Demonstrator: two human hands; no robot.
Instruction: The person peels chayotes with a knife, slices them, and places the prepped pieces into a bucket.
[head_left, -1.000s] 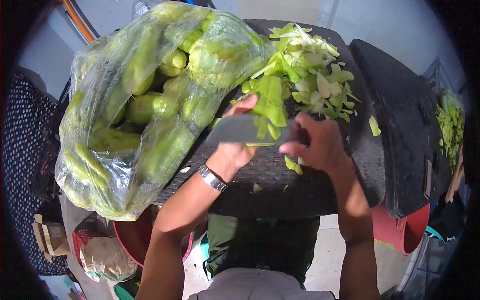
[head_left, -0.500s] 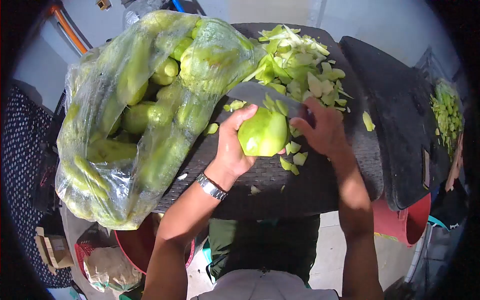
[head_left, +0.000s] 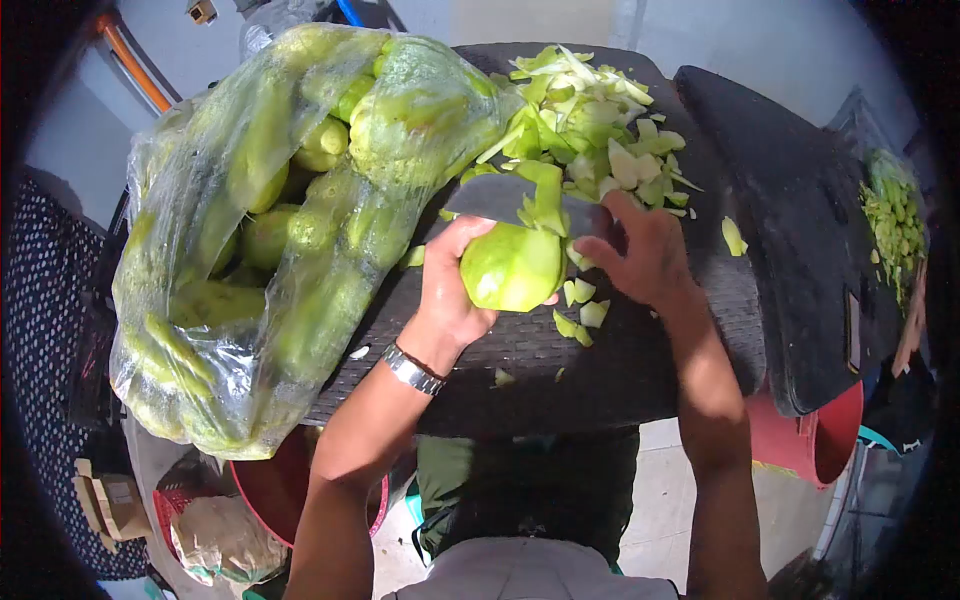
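My left hand (head_left: 447,285), with a metal watch at its wrist, cups a light green, partly peeled chayote (head_left: 490,280) over the dark woven table (head_left: 500,395). In my right hand (head_left: 650,250) is a wide-bladed knife (head_left: 490,197); its handle is mostly hidden by my fingers. The blade lies along the far side of the chayote, with a strip of green peel (head_left: 543,195) on it. Just beyond the knife is a heap of pale green peelings (head_left: 575,100). Several small cut pieces (head_left: 580,293) lie beside the chayote.
A large clear plastic bag (head_left: 200,350) full of chayotes covers the table's left side. To the right stands a dark panel (head_left: 800,230), with a bag of small green vegetables (head_left: 890,220) past it. Red tubs (head_left: 790,435) sit below the table.
My left hand and the chayote have shifted slightly left. The blade has moved a little left too, and a longer peel strip now stands up on it.
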